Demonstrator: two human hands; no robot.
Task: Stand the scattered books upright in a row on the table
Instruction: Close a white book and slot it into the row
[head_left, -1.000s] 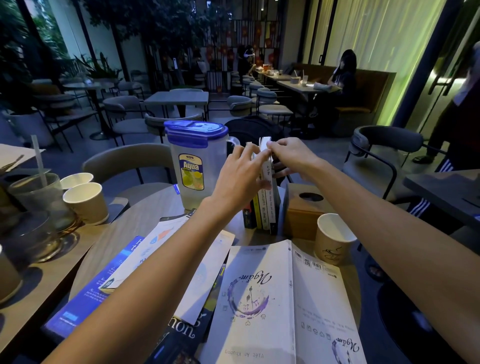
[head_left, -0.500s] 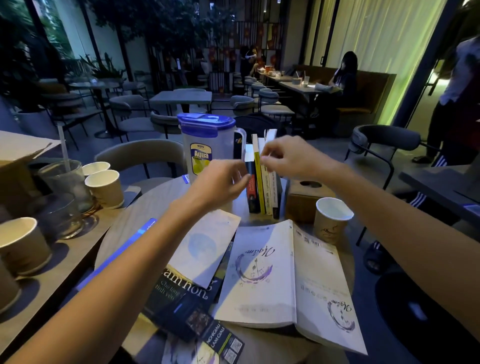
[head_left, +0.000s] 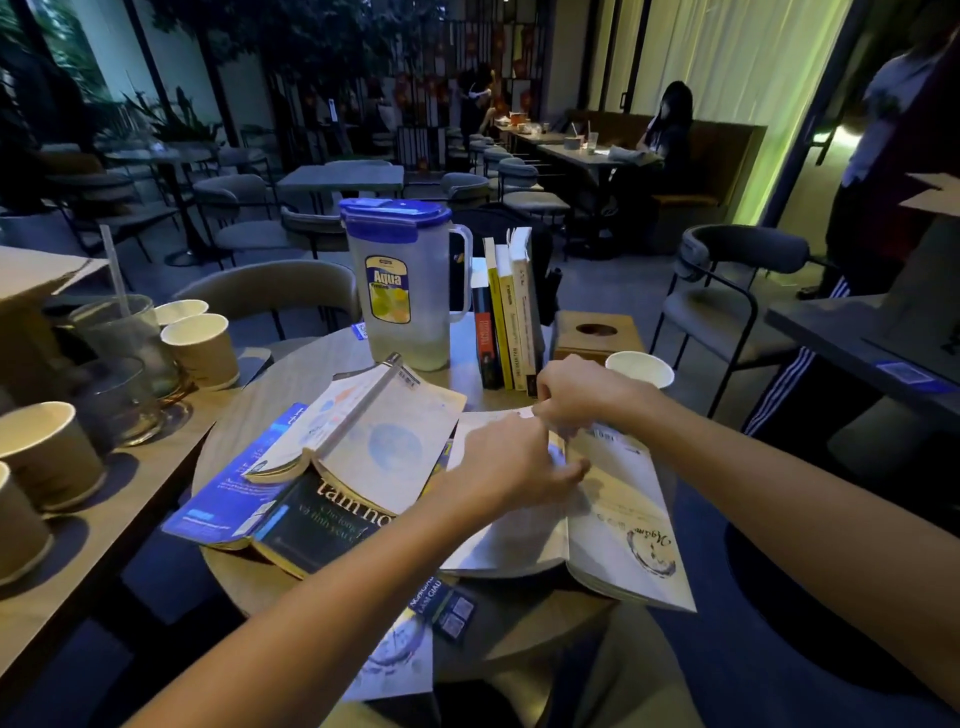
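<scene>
In the head view, both hands are over the open white book (head_left: 618, 499). It lies cover-up on the desk (head_left: 291, 395), close to us. The right hand (head_left: 587, 395) curls its fingers over the book's far edge and pinches it. The left hand (head_left: 511, 467) is on the middle fold, but it is blurry, so we cannot tell if it grips. A few books stand in a row (head_left: 506, 322) between the jug (head_left: 400, 291) and the wooden box (head_left: 595, 332). We think we should fold the book shut first. Then we hold it with both hands and stand it snug against the row, so nothing tips.
</scene>
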